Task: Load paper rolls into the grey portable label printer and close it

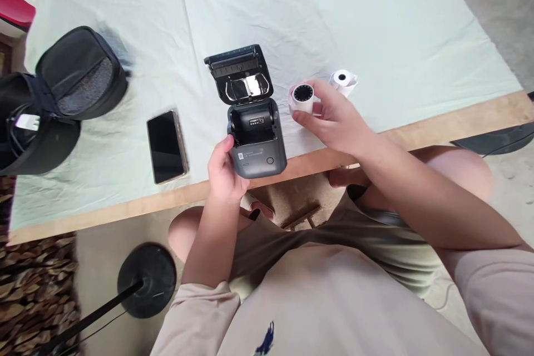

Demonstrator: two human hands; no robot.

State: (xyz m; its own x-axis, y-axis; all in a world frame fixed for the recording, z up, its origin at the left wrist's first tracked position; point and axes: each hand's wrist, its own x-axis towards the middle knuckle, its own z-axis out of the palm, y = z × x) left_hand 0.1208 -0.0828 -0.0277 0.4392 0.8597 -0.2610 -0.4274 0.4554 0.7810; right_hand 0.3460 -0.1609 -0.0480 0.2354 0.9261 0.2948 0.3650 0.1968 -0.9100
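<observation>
My left hand (225, 171) grips the lower left side of a dark portable label printer (259, 157), whose lid (242, 73) stands raised. Inside its paper bay no roll shows. To the right of the printer, my right hand (329, 117) pinches a small white paper roll (302, 101) with a black core facing up. The two are a short gap apart. Just beyond my right hand a second white roll (344, 81) lies on the cloth, its loose end partly unrolled.
A smartphone (167, 147) lies left of the printer on the pale cloth-covered table (375, 11). Farther left sits an unzipped black case (79, 75) with a cable and a white plug inside. The table's wooden edge (417, 136) runs before my lap. A round black stand base (147, 279) is on the floor.
</observation>
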